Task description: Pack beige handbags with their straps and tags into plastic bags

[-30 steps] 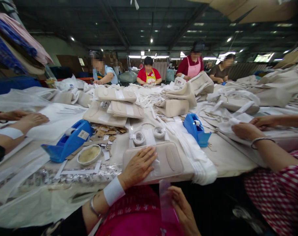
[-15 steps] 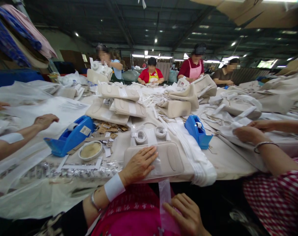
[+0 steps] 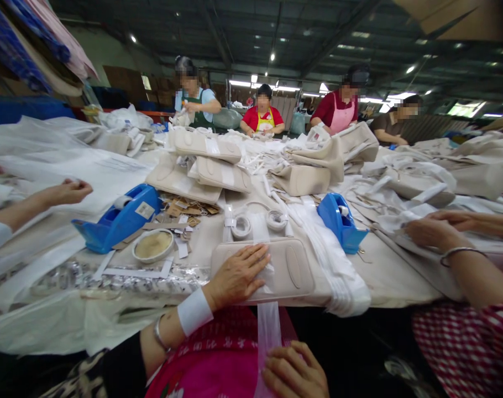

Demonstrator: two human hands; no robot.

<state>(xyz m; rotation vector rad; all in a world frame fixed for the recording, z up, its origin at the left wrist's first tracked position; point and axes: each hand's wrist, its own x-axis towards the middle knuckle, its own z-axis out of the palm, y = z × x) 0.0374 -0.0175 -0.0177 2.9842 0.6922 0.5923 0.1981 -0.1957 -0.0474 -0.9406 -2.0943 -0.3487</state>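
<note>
A beige handbag (image 3: 293, 271) lies flat at the table's front edge. My left hand (image 3: 237, 276) rests on it with fingers stretched out, pressing a translucent white strip (image 3: 268, 318) against its middle. The strip hangs over the edge toward my lap, and my right hand (image 3: 295, 370) grips it low down; its fingertips are partly hidden. Just beyond the bag, coiled handles (image 3: 240, 226) wrapped in white stand beside another white strip.
Blue tape dispensers stand left (image 3: 119, 218) and right (image 3: 341, 224). A round dish (image 3: 153, 246) and tags (image 3: 189, 207) lie at left. Stacked beige bags (image 3: 205, 149) and a bundle of white strips (image 3: 338, 276) are nearby. Co-workers' hands (image 3: 434, 229) work at both sides.
My right hand has shifted left and slightly down with the strip's lower end. My left hand stays flat on the handbag. The co-worker's hand at left has moved slightly.
</note>
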